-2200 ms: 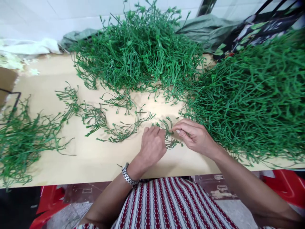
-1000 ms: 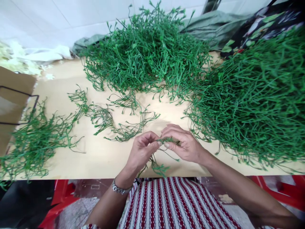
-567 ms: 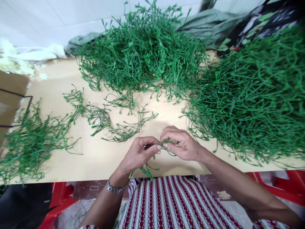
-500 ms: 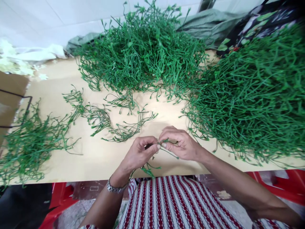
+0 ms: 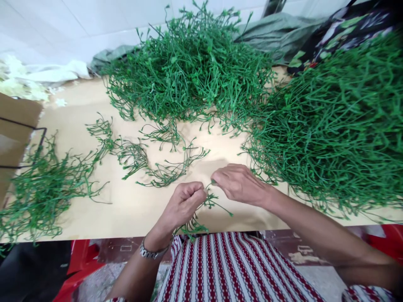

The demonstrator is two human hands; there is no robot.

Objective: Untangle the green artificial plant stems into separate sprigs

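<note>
My left hand (image 5: 186, 202) is closed around a green artificial plant stem (image 5: 192, 226), whose tips hang below the fist and stick out to its right. Just to the right, my right hand (image 5: 237, 184) pinches the end of a thin green strand that runs across the small gap between the hands. Both hands are held over the front part of the table (image 5: 132, 214). Beyond them lie a few loose green sprigs (image 5: 170, 170) on the tabletop. My right fingertips are partly hidden by the hand itself.
A large heap of green stems (image 5: 340, 130) fills the right side, and another pile (image 5: 192, 71) lies at the back. A smaller bunch (image 5: 40, 193) is at the left, beside a cardboard box (image 5: 19, 113) and black wire frame. Pale flowers (image 5: 19, 79) sit back left.
My hands have moved apart slightly, the right one going up and right and turning its back upward. A strand now stretches between them, and my left fingers have curled into a fist.
</note>
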